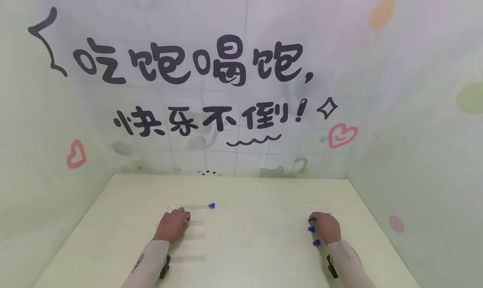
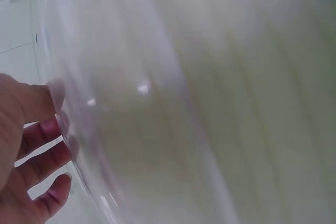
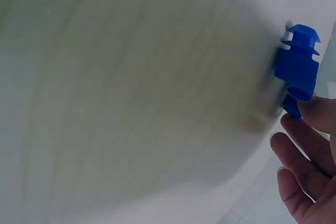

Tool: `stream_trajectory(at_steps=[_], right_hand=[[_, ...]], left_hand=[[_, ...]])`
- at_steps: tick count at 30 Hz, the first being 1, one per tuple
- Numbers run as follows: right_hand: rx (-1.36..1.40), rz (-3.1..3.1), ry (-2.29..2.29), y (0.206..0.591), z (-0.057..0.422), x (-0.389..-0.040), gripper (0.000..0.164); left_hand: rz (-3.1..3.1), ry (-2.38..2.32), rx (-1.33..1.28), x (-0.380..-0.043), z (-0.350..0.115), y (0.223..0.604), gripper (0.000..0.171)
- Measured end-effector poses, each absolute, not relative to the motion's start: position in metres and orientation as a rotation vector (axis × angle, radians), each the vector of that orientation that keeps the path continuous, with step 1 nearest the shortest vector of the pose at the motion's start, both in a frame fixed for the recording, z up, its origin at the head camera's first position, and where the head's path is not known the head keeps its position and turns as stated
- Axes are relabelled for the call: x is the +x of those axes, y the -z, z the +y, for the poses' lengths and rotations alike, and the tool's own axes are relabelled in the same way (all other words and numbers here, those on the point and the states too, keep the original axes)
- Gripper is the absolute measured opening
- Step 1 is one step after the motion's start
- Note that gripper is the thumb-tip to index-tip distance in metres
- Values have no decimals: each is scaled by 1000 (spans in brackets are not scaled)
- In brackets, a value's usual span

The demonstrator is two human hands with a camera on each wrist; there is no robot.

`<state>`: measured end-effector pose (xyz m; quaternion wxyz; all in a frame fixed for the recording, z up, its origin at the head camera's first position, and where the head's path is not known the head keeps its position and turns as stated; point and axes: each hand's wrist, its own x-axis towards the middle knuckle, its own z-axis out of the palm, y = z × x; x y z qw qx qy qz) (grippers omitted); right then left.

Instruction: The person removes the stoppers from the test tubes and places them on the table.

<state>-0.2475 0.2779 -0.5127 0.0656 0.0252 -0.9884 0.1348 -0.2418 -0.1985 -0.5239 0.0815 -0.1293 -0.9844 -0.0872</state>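
My left hand (image 1: 171, 225) is at the left, over the table. It pinches the end of a clear plastic test tube (image 1: 198, 223) between thumb and fingers. In the left wrist view, a clear tube (image 2: 142, 135) fills much of the picture, and the fingertips (image 2: 58, 124) show partly through its edge. Across the table, my right hand (image 1: 326, 226) pinches a small blue stopper (image 3: 290, 106) between thumb and forefinger. Another blue ribbed stopper (image 3: 298, 64) stands just in front of it and partly hides it.
A tube (image 1: 188, 207) with a blue stopper (image 1: 211, 205) in its end lies beyond the left hand. Two tubes, one (image 1: 194, 237) nearer and one (image 1: 187, 259) nearest, lie this side of it. Loose stoppers (image 1: 316, 242) lie by the right hand. A printed curtain (image 1: 241, 158) closes off the back.
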Motion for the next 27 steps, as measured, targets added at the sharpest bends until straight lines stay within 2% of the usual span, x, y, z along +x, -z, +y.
stream_trajectory(at_steps=[4, 9, 13, 27], right_hand=[[101, -2977, -445, 512, 277, -245, 14], [158, -2891, -457, 511, 273, -245, 31], [191, -2751, -420, 508, 270, -245, 38], [361, -2409, -429, 495, 246, -247, 34]], left_hand=[[-2944, 276, -389, -240, -199, 522, 10], [-2911, 357, -349, -235, -198, 520, 19], [-2835, 380, -345, -233, -195, 516, 23], [-2758, 362, -350, -229, -188, 494, 26]])
